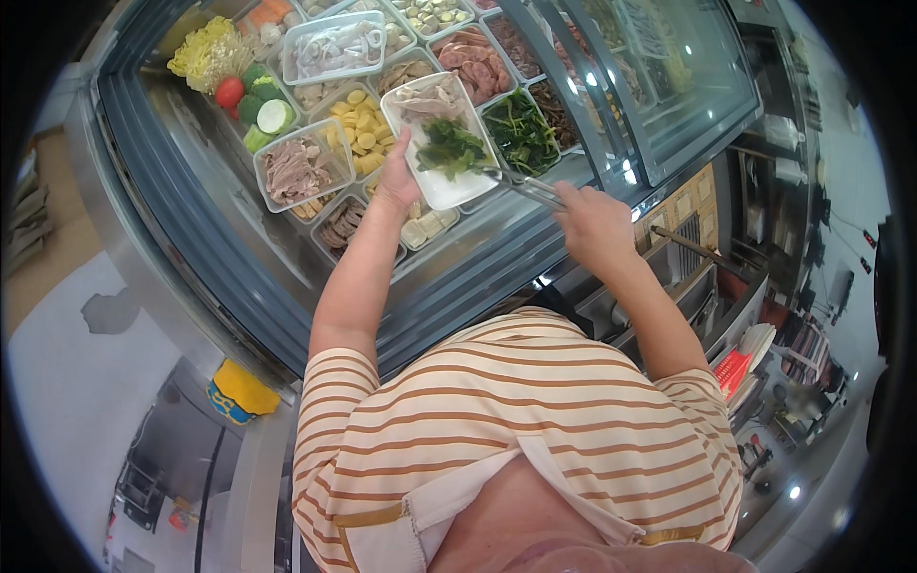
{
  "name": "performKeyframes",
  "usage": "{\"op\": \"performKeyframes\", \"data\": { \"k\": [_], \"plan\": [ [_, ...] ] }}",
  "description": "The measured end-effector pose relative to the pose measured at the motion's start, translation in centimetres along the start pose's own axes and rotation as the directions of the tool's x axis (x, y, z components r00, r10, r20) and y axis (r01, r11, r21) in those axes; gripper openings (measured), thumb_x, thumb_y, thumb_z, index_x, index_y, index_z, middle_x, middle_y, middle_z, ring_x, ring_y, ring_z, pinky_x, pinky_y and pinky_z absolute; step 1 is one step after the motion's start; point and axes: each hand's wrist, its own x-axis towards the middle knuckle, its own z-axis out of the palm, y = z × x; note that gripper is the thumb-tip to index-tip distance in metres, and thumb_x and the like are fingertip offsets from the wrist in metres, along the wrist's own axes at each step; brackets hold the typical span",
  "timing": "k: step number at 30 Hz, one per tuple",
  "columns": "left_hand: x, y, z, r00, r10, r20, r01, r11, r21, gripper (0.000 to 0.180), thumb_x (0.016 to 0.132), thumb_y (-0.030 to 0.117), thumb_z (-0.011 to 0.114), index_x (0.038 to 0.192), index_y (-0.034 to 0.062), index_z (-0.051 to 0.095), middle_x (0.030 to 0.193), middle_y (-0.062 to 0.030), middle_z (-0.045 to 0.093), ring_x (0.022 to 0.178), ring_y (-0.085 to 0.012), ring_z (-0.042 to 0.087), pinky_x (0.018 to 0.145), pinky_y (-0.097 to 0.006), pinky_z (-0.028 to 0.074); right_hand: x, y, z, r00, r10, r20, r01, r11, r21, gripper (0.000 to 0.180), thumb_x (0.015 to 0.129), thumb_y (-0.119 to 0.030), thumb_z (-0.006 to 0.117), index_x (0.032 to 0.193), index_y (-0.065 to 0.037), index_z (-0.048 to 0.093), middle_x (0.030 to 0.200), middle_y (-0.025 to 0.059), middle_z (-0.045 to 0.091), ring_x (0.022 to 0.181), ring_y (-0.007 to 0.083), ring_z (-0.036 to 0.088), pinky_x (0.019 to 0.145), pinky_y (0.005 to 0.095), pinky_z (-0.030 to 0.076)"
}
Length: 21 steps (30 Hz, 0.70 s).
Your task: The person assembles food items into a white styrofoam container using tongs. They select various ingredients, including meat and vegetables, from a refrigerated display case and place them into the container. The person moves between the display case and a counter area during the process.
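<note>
Over an open chilled display case (pixel 258 234), my left hand (pixel 398 181) grips the left side of a white rectangular tray (pixel 447 195). Pale sliced meat (pixel 430 98) lies at the tray's far end, with leafy greens (pixel 451 146) in its middle. My right hand (pixel 597 224) is closed around metal tongs (pixel 535 189), whose tips reach the greens in the tray. Just right of the tray stands a tub of dark leafy greens (pixel 521 134). Yellow rounds (pixel 361 122) fill a container to the left, near a clear box of sliced meat (pixel 296 170).
Sliding glass panels (pixel 669 86) cover the case's right part. Several more food tubs fill the case, including reddish sliced meat (pixel 471 62). Vegetables with a tomato (pixel 229 93) sit at the far left. A yellow and blue cloth (pixel 244 390) hangs outside the case's left corner.
</note>
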Motion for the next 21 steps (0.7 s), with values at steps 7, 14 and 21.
{"op": "performKeyframes", "data": {
  "k": [7,14,21],
  "plan": [
    [-0.2,0.7,-2.1,0.997,-0.006,-0.078,0.004,1.0,-0.019,0.051,0.092,0.038,0.041,0.129,0.0032,0.037,0.125,-0.0162,0.047,0.115,-0.0325,0.046,0.1,-0.047,0.034,4.6,2.4,5.8,0.972,0.218,-0.091,-0.235,0.931,-0.281,0.022,0.077,-0.012,0.056,0.092,0.003,0.053,0.078,0.0151,0.061,0.069,0.0304,0.063,0.057,0.0374,0.051],
    [-2.1,1.3,-1.9,0.995,0.041,-0.092,-0.041,0.999,0.006,0.052,0.092,0.038,0.044,0.128,0.0016,0.037,0.124,-0.0154,0.048,0.113,-0.0301,0.048,0.099,-0.044,0.037,6.5,3.0,6.9,0.953,0.3,0.029,-0.285,0.928,-0.24,0.022,0.075,-0.007,0.054,0.088,0.01,0.055,0.08,0.0209,0.062,0.074,0.0331,0.065,0.06,0.039,0.053],
    [-3.7,1.6,-3.1,0.991,0.073,-0.115,-0.074,0.997,-0.006,0.051,0.092,0.037,0.045,0.128,0.0022,0.038,0.124,-0.0144,0.049,0.113,-0.0294,0.048,0.099,-0.044,0.036,5.9,3.1,7.1,0.979,0.19,0.071,-0.158,0.934,-0.319,0.02,0.074,-0.008,0.054,0.085,0.008,0.057,0.077,0.0178,0.062,0.07,0.029,0.065,0.058,0.0376,0.053]
  ]
}}
